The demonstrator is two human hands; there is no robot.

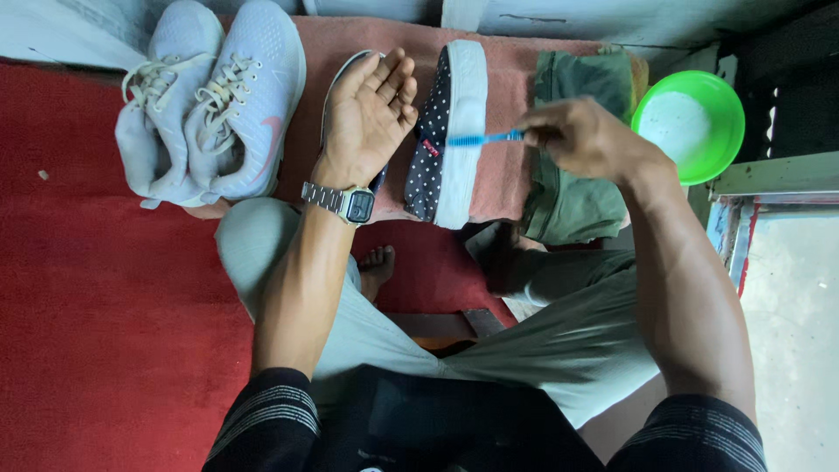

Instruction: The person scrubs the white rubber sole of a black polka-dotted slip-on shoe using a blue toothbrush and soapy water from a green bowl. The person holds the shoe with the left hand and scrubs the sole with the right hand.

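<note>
A person sits cross-legged on a red carpet (105,332), seen from above, with two hands at work over a row of footwear. The right hand (581,138), right of centre in the upper frame, is closed around one blue toothbrush (485,138), its bristle end touching the white sole of a dark polka-dot slip-on shoe (450,131) that stands tipped on its side at top centre. The left hand (371,109), just left of that shoe, is spread wide, palm up, and holds nothing; it lies over a second slip-on shoe (336,83), of which only a dark edge and pale rim show beneath the palm. One metal wristwatch (345,203) circles the left wrist.

In the upper left of the frame, two pale grey lace-up sneakers (210,100) rest side by side, touching each other. The slip-ons sit on one pinkish-red towel (502,175) spread along the top of the frame. To the right of the brushing hand lies one crumpled olive-green cloth (572,205), and beyond it, at the upper right, one bright green bowl (695,127) holds something white. One bare foot (376,267) shows at centre, between the person's grey-trousered knees.
</note>
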